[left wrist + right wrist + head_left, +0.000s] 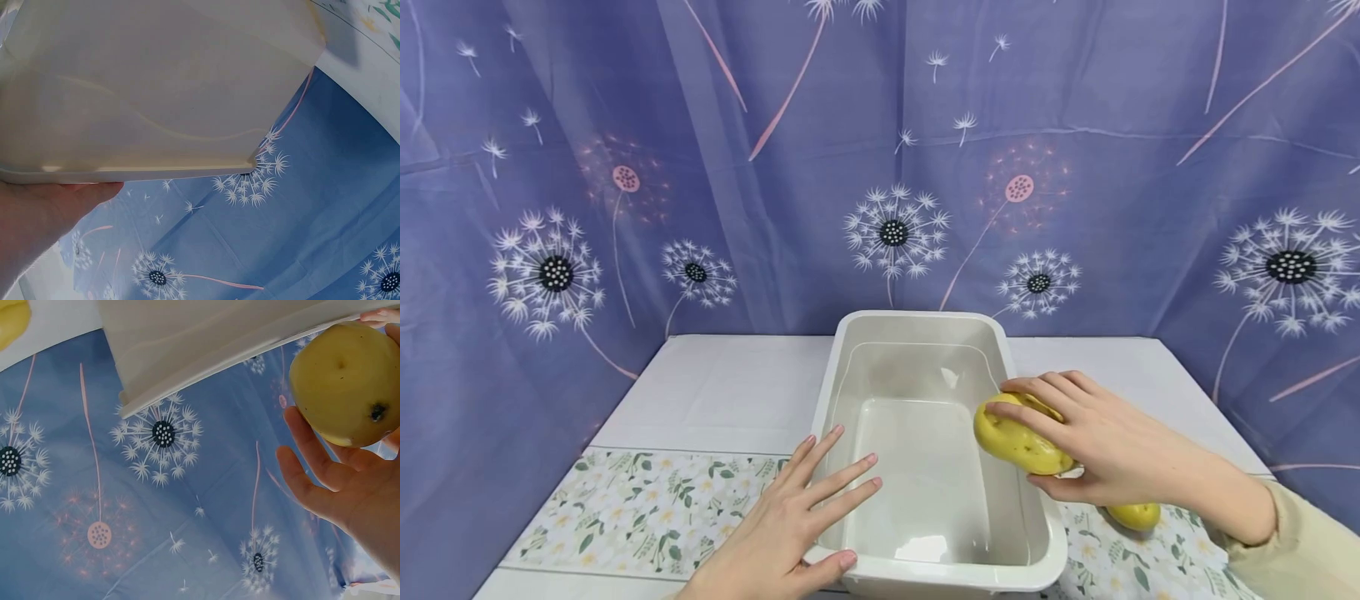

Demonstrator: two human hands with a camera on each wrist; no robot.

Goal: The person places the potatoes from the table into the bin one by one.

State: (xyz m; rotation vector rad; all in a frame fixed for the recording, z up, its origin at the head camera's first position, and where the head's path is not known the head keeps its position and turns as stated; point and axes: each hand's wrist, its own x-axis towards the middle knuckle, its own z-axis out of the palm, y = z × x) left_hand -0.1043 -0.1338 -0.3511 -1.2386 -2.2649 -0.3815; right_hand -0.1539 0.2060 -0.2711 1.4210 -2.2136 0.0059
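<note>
My right hand [1097, 442] holds a smooth yellow potato [1018, 437] with small dark spots, above the right rim of a pale grey plastic basin [1052, 542]. In the right wrist view the potato [344, 384] sits between the thumb and curled fingers [309, 440]. My left hand [790, 517] is spread with straight fingers over the basin's front left side, the thumb near the front rim. The left wrist view has part of that hand [50, 212] against the basin's edge [156, 174]. Inside, the basin shows only its bare floor.
Another yellow piece [1135, 517] lies on the table to the right, partly hidden behind my right wrist. A floral strip [647, 508] runs across the white table [745, 383]. Behind it hangs a blue-purple curtain [790, 200] with dandelion prints.
</note>
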